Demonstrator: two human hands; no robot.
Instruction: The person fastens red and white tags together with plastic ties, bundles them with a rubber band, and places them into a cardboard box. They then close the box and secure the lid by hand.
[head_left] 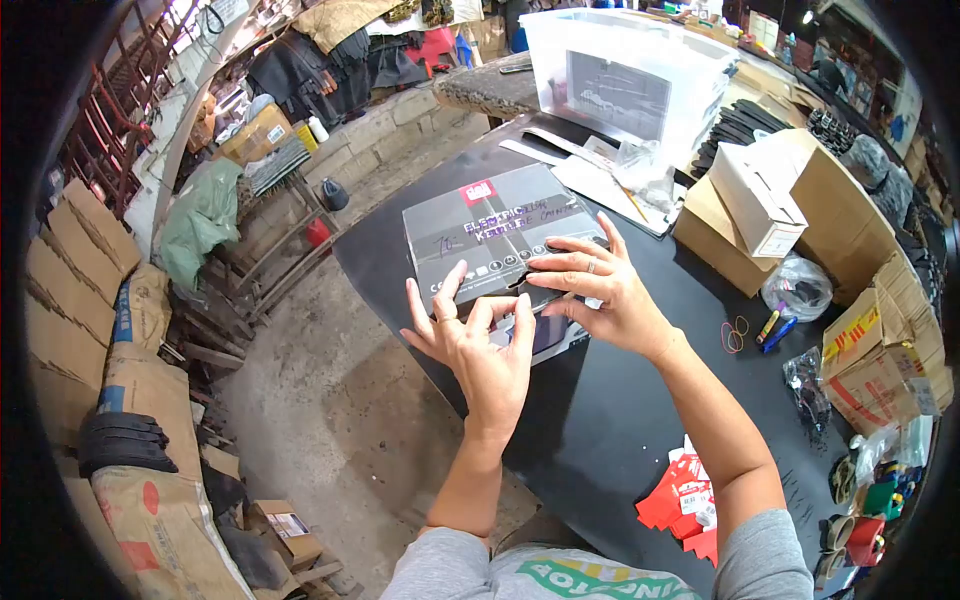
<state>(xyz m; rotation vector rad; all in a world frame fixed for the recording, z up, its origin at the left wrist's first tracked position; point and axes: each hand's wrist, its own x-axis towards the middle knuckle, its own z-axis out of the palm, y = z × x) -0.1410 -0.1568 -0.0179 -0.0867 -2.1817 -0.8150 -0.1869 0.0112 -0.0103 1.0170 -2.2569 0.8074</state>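
A dark grey electric kettle box (445,220) with a red label and handwriting across its lid sits on the black tabletop (580,420). At the lid's front edge, my left hand (474,345) pinches thumb and forefinger together, its other fingers spread over the box. Close beside it, my right hand (605,290) has its fingers on top of the lid and its thumb on the front side. Between the two hands a small dark gap shows at the lid's edge. What lies inside the box is hidden.
Red and white tags (685,500) lie near my right forearm. On the right stand open cardboard boxes (735,225), with pens (775,330) and rubber bands (735,335) nearby. A clear plastic bin (630,80) is at the back. Stacked sacks and cardboard (150,400) line the left.
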